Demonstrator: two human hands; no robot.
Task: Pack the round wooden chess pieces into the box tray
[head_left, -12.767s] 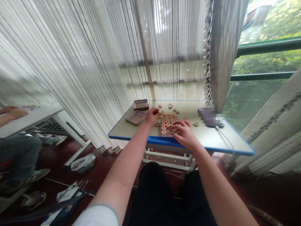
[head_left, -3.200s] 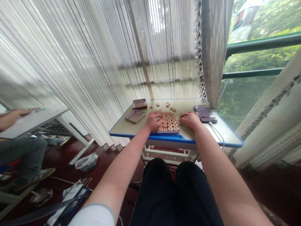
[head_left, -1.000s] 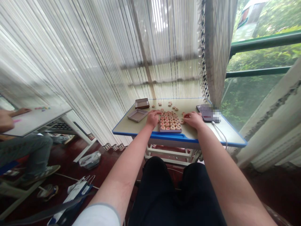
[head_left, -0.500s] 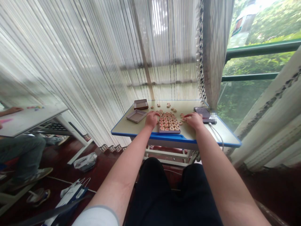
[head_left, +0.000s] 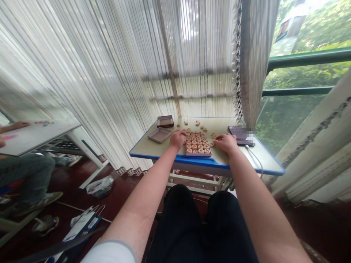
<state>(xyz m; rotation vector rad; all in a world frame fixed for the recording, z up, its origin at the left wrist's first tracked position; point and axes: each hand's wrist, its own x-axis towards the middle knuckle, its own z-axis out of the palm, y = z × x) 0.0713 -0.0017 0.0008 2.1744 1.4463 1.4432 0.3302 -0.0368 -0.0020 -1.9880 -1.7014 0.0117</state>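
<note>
Resting on the tabletop [head_left: 144, 149], the box [head_left: 199, 156] has its near row full of xiangqi pieces [head_left: 200, 150]; the earlier gap is gone, so no place remains there. Left hand [head_left: 177, 139] and right hand [head_left: 226, 142] flank it, fingers slightly curled; what they grip, I cannot tell.

The camera sits on the person's head and looks forward and down. The dark trousers [head_left: 181, 212] are close, at the bottom middle. The left hand [head_left: 177, 139], right hand [head_left: 225, 142] and desk [head_left: 146, 149] are farther off and look small, in the middle. The view is wide, with a string curtain [head_left: 109, 54] upper left, a window [head_left: 296, 113] at the right and another table [head_left: 46, 133] at the left edge.
</note>
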